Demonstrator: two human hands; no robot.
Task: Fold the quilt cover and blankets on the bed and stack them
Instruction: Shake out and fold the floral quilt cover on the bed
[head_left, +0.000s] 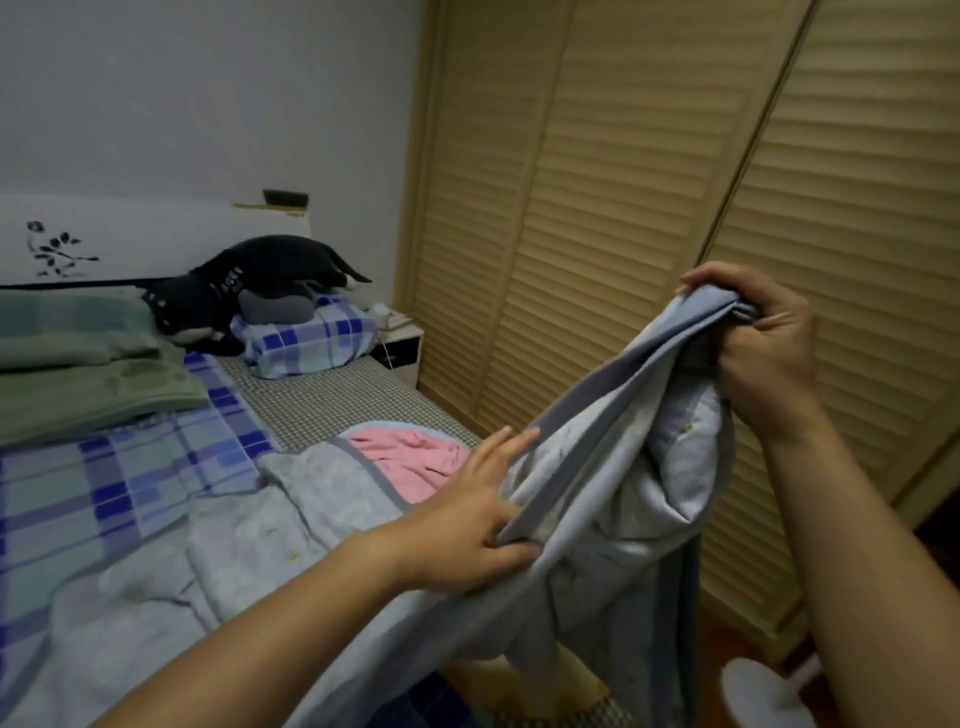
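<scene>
Head view, right hand (763, 348) clutching quilt cover (613, 499)

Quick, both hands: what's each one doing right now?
Left hand: pinching the grey-blue quilt cover by its edge.
Right hand: closed, gripping a raised bunch of it.

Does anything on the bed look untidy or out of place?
Yes. A pink blanket lies crumpled, unfolded, near the bed's right edge, partly under the pale blue quilt cover, which both hands lift in a bunch.
</scene>
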